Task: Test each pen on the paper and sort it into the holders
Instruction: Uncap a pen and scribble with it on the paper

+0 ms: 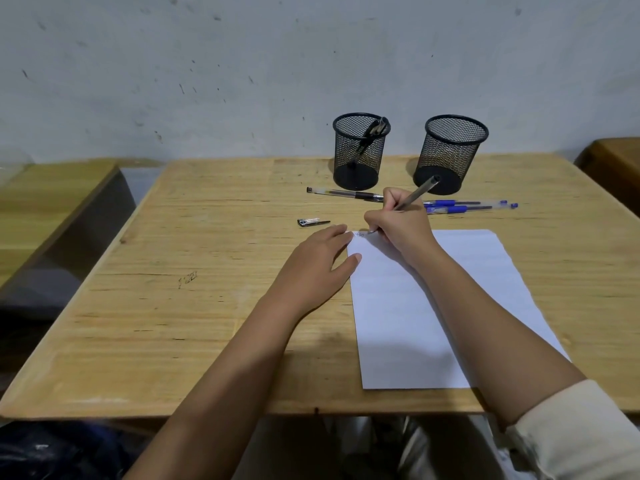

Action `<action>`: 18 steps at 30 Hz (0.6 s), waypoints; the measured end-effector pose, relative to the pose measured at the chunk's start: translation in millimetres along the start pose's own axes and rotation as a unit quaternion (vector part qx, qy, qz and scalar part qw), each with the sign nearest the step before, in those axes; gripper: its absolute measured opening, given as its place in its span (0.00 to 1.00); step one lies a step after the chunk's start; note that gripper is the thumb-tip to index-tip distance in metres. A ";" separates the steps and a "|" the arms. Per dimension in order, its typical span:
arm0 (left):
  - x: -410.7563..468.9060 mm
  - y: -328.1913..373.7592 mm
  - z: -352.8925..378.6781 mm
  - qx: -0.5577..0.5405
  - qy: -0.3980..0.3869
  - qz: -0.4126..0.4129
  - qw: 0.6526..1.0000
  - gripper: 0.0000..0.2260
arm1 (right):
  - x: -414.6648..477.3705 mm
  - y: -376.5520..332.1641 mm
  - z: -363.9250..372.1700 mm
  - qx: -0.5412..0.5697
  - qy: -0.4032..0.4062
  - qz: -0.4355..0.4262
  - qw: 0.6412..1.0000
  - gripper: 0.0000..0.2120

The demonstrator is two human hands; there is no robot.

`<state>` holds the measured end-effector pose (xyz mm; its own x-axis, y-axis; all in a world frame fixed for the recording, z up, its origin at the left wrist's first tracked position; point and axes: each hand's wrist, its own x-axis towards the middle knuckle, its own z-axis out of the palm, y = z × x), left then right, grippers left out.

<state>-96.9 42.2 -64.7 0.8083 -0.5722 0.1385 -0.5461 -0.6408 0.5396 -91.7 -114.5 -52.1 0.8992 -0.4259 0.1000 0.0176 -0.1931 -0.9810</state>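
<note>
A white sheet of paper point(436, 306) lies on the wooden table point(194, 306). My right hand point(398, 226) grips a grey pen point(420, 192) with its tip on the paper's top left corner, beside a small scribble. My left hand point(318, 268) lies flat, fingers apart, pressing the paper's left edge. Behind stand two black mesh holders: the left holder point(360, 150) has a dark pen leaning inside, the right holder point(450, 154) looks empty. A black pen point(343, 194) and two blue pens point(471, 206) lie in front of the holders.
A pen cap point(313, 222) lies loose left of the paper's top. A grey wall rises just behind the table. Another wooden surface point(41, 202) sits to the left, and a brown one point(616, 168) at the far right.
</note>
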 end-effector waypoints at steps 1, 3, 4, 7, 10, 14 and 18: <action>0.0 0.1 -0.3 0.000 0.000 0.000 1.000 0.21 | -0.5 -0.1 0.0 0.007 0.004 0.002 1.000 0.18; -0.4 0.1 -0.4 0.000 0.002 0.002 1.000 0.21 | -0.2 0.2 -0.4 0.011 0.009 0.001 1.000 0.17; -0.8 0.0 -0.1 -0.001 0.002 0.002 1.000 0.21 | 0.3 0.4 -0.6 0.007 0.005 0.002 1.000 0.17; -1.3 -0.2 0.7 -0.004 0.002 0.000 1.000 0.21 | 1.6 -0.2 -2.3 0.015 -0.011 0.012 1.000 0.18; -0.9 -0.2 0.8 -0.003 0.003 0.000 1.000 0.21 | 1.7 0.6 -2.9 0.040 0.005 0.016 0.999 0.19; -0.9 -0.1 1.0 -0.004 0.003 0.002 1.000 0.21 | 0.4 -0.4 -1.3 0.005 0.003 0.011 1.000 0.18; -0.9 -0.7 1.3 -0.001 0.005 0.003 1.000 0.21 | 0.3 -2.4 -1.6 -0.005 0.005 0.012 1.000 0.18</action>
<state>-97.5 42.5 -66.3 0.8069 -0.5711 0.1508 -0.5509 -0.6357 0.5406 -92.2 -115.6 -49.5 0.8952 -0.4388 0.0776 -0.0086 -0.1911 -0.9815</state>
